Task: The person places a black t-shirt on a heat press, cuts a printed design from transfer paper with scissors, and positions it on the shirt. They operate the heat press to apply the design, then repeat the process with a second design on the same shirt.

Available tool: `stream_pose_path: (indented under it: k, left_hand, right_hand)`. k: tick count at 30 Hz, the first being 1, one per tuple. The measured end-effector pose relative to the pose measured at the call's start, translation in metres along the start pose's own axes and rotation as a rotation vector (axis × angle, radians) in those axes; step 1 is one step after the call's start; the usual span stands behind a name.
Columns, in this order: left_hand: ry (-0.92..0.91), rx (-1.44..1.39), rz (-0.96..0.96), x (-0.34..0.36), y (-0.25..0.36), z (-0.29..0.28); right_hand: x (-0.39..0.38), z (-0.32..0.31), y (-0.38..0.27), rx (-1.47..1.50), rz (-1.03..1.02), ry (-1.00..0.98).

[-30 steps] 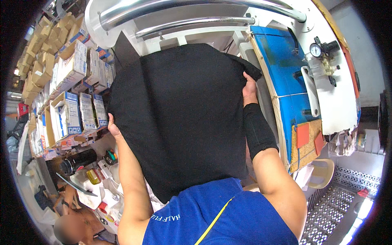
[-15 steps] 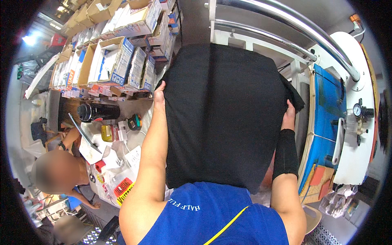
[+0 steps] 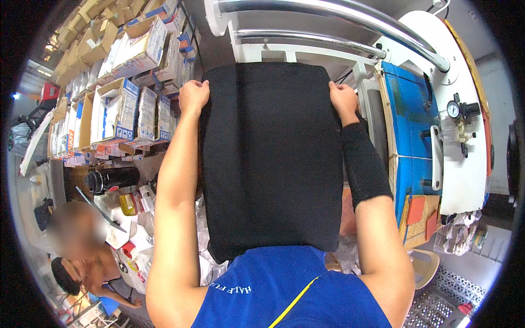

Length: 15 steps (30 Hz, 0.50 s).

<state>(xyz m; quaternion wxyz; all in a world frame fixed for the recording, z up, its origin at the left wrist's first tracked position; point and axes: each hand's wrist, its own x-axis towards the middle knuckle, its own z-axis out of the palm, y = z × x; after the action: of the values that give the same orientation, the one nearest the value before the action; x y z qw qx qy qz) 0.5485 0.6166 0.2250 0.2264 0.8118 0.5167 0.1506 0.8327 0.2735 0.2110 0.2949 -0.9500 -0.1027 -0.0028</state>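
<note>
A piece of black cloth (image 3: 273,158) lies spread in front of me, over a flat surface it hides, reaching from the white frame almost to my chest. A soft fold line runs down its left part. My left hand (image 3: 194,96) is closed at the cloth's far left edge, thumb and fingers pinching it. At the far right edge my right hand (image 3: 343,100) is closed in the same way, a black sleeve (image 3: 365,161) covering that forearm. Both arms are stretched forward along the cloth's sides.
Chrome bars (image 3: 311,41) and a white frame stand beyond the cloth. On the right is a blue panel (image 3: 410,126) beside a pressure gauge (image 3: 453,109). Cardboard boxes (image 3: 117,109) are stacked at left, above a cluttered table with a black flask (image 3: 112,179). Another person (image 3: 104,268) sits lower left.
Both hands have moved farther forward along the cloth's edges, toward its far corners. The loose right side has come in, and the cloth now lies straighter. My view has shifted to the right.
</note>
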Motion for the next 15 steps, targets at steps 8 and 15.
stream_pose_path:
  k: [8, 15]
  left_hand:
    - [0.046, 0.047, -0.015, 0.012, 0.007, 0.01]
    - [0.131, -0.17, 1.062, -0.049, 0.074, 0.053]
  right_hand:
    - [0.022, 0.013, -0.011, -0.001, 0.091, -0.05]
    - [-0.064, 0.042, -0.074, -0.058, -0.969, -0.079]
